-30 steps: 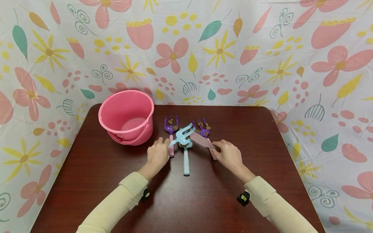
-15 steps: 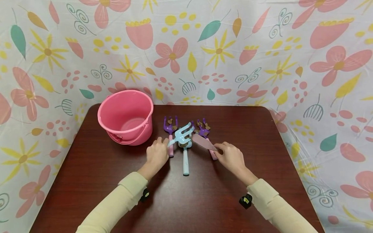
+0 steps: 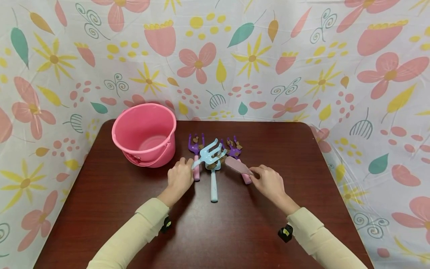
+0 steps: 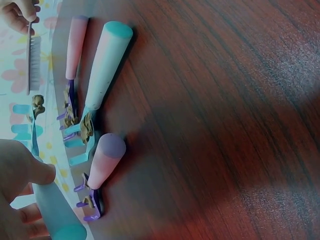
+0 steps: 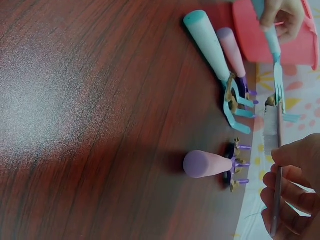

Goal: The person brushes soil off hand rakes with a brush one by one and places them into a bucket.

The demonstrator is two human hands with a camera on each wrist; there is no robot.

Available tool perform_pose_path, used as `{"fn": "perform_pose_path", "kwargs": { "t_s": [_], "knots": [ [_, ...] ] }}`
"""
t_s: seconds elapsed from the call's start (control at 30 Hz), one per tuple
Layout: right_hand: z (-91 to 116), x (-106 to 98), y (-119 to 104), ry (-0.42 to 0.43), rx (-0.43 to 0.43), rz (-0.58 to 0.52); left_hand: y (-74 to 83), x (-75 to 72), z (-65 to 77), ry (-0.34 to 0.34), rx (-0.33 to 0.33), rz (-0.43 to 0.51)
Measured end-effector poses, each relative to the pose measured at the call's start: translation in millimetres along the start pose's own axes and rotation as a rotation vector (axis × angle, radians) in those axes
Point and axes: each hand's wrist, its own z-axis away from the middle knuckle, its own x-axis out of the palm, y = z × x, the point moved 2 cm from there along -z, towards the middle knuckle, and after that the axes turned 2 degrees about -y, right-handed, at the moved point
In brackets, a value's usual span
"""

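My left hand [image 3: 180, 177] grips the handle of a light blue garden hand fork [image 3: 209, 154], its tines raised above the table. A brown clump [image 4: 38, 102] clings at its tines in the left wrist view. My right hand [image 3: 268, 181] pinches a pink brush [image 3: 236, 164]. Its pale bristles [image 5: 270, 127] are close to that clump in the right wrist view; contact is hard to tell. Below lies a second light blue fork [image 3: 214, 188], head partly covered. Two purple forks with pink handles [image 3: 194, 148] [image 3: 234, 151] flank it. All three lying forks bear brown clumps.
A pink bucket [image 3: 171, 149] stands at the back left of the dark wooden table [image 3: 228, 231], its handle folded down in front. No contents show inside. Flower-patterned cloth [image 3: 255, 89] hangs behind the table and along its sides.
The brush has shifted slightly right and toward me, off the tines it overlapped. The fork in my left hand has turned a little, its tines moving up. Both hands keep their holds.
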Motion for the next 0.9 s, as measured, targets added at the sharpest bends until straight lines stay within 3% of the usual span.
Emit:
{"fn": "perform_pose_path", "kwargs": {
  "t_s": [0.23,0.63,0.9],
  "knots": [
    [-2,-2,-5,0.046,-0.035,-0.037,0.2,1.2,-0.7,-0.037,-0.003,-0.003],
    [-13,2,-25,0.022,-0.063,-0.019,5.7,0.8,1.9,-0.006,0.016,0.034],
    [-13,6,-18,0.031,-0.059,0.0,1.2,-2.0,1.3,-0.03,0.002,-0.009]
  ]
}}
